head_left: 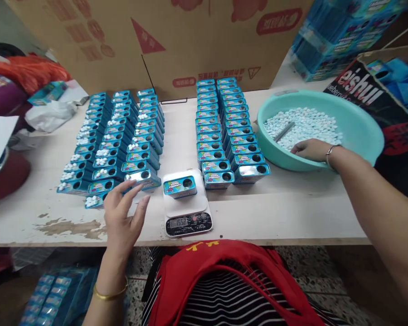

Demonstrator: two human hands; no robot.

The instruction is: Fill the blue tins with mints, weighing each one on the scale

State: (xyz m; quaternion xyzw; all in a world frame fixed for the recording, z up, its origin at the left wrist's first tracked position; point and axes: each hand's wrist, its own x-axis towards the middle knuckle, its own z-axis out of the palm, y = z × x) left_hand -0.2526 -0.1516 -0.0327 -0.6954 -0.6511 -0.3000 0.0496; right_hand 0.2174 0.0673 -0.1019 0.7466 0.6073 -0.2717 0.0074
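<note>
A small blue tin (180, 186) sits on a white digital scale (187, 203) at the table's front edge. My left hand (122, 217) hovers just left of the scale with fingers spread, holding nothing, close to a filled tin (143, 176). My right hand (311, 148) reaches into a teal basin (360, 127) of small white-blue candies (302, 124), fingers down among them; what it holds is hidden. A grey scoop (284, 131) lies in the candies.
Three rows of candy-topped tins (112, 140) stand left of the scale, two rows of empty tins (227, 131) right of it. A big cardboard box (163, 40) stands behind. Cartons of blue packs (336, 31) sit at right, a red bag (27, 72) at left.
</note>
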